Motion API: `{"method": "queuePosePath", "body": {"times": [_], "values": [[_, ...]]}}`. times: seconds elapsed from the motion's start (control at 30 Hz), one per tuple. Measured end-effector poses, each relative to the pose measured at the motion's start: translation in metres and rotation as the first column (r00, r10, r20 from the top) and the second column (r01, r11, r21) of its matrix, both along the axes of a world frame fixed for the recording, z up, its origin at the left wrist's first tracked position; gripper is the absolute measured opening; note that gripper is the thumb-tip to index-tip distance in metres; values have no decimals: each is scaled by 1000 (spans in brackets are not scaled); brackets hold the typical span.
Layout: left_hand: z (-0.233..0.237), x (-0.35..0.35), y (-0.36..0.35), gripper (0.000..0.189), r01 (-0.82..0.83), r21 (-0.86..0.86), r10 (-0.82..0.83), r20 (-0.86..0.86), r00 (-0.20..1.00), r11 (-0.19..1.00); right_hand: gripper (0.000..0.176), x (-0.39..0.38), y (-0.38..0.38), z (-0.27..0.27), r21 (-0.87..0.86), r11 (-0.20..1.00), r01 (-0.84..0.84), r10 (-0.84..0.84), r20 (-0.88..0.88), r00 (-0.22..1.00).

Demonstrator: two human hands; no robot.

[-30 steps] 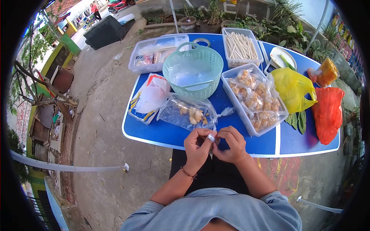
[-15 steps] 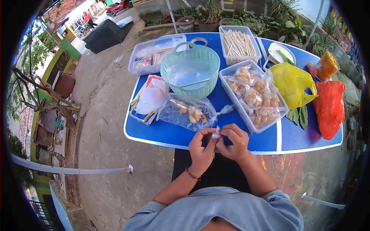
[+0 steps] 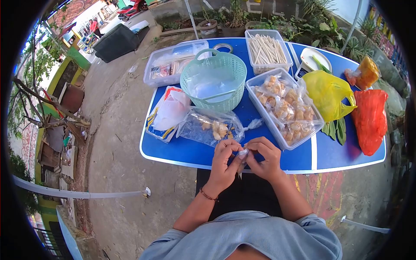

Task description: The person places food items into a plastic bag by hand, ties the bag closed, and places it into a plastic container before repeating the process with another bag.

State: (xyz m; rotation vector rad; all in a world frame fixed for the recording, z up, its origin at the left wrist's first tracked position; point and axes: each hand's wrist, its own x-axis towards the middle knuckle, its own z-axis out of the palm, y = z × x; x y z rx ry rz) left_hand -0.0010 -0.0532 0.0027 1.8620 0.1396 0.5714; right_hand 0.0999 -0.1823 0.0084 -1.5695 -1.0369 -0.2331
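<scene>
while pinching a small piece of clear plastic [image 3: 243,153] between the fingertips, holds the left hand [image 3: 224,166] and the right hand [image 3: 265,162] close together at the near edge of a blue table [image 3: 294,160], with thumbs and fingers drawn narrow around it. cannot make out the contents of the plastic. has just beyond the hands a clear plastic bag [image 3: 195,130], lying flat with pale brown pieces [image 3: 219,130] inside, and to the right an open tub [image 3: 275,130] full of similar pieces in clear wrapping. faces, behind the flat bag, a pale green basket [image 3: 219,104] containing more clear plastic, with a white plastic bag [image 3: 170,113] to the left and a clear box [image 3: 167,81] of packets farther back. has at the far side a container [image 3: 271,68] of pale sticks [image 3: 266,48], near a white plate [image 3: 310,58]. shows at the right end a yellow bag [image 3: 327,97] with green leaves [image 3: 341,131] at its lower edge, beside a red bag [image 3: 370,123]. wears a dark bracelet [image 3: 208,196] on the left wrist.
</scene>
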Motion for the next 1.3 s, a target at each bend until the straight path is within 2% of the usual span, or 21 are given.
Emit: {"method": "queuePosePath", "body": {"times": [0.07, 0.17, 0.27, 0.37, 0.47, 0.57, 0.67, 0.77, 0.87, 0.97, 1.03, 1.1, 1.17, 1.27, 1.3], "values": [[3, -3, 9, 8, 73, -21, -74, -27, 997, 997, 13, 0, -1, 2, 0, 997, -83, 83, -81, 993], [-1, -6, 19, 7, 270, -409, -299, -7, 954, 872, 11, 1, -9, 5, -76, 962, -263, 231, -290, 929], [0, -8, 21, 6, 270, -576, -333, -4, 943, 771, 10, 0, -7, 6, -106, 951, -292, 238, -356, 904], [-6, -7, 24, 6, 259, -491, -307, -18, 952, 832, 10, 1, -3, 2, -65, 972, -225, 195, -308, 931], [-15, -7, 27, 9, 292, -538, -283, 101, 954, 791, 12, 2, -1, 2, -58, 986, -157, 145, -172, 974], [-8, -8, 21, 12, 227, -617, -233, 73, 970, 753, 17, 3, -1, 2, -91, 982, -167, 154, -138, 978], [-10, -8, 16, 15, 145, -601, -174, 11, 985, 786, 19, -3, 3, 8, -53, 992, -116, 110, -97, 989], [-8, -9, 10, 18, 100, -592, -108, 22, 994, 799, 21, 0, 2, 6, -59, 988, -141, 146, 84, 986], [-5, -4, 4, 15, 118, -659, -26, 149, 989, 743, 21, -1, -3, 9, -93, 980, -176, 180, 35, 983], [-10, -2, 8, 22, 140, -622, -39, 173, 984, 770, 21, -1, -2, 4, -106, 973, -207, 210, 15, 978], [-15, 2, 5, 27, 98, -447, -12, 192, 981, 889, 21, -1, 0, 3, -105, 978, -180, 186, 51, 981], [-15, -1, 7, 30, 92, -362, -55, 111, 992, 928, 20, -1, 2, 0, -102, 986, -131, 141, 91, 986], [-10, -11, 15, 32, 126, -391, -168, -74, 983, 912, 21, -2, 2, -2, -100, 993, -60, 73, 133, 988], [-5, -9, 12, 26, 104, -461, -151, -66, 986, 881, 18, 2, 3, 0, -92, 996, 15, 10, 267, 964], [-4, -8, 11, 26, 112, -460, -151, -48, 987, 881, 17, 1, 3, -1, -90, 996, 23, 0, 242, 970]]}}
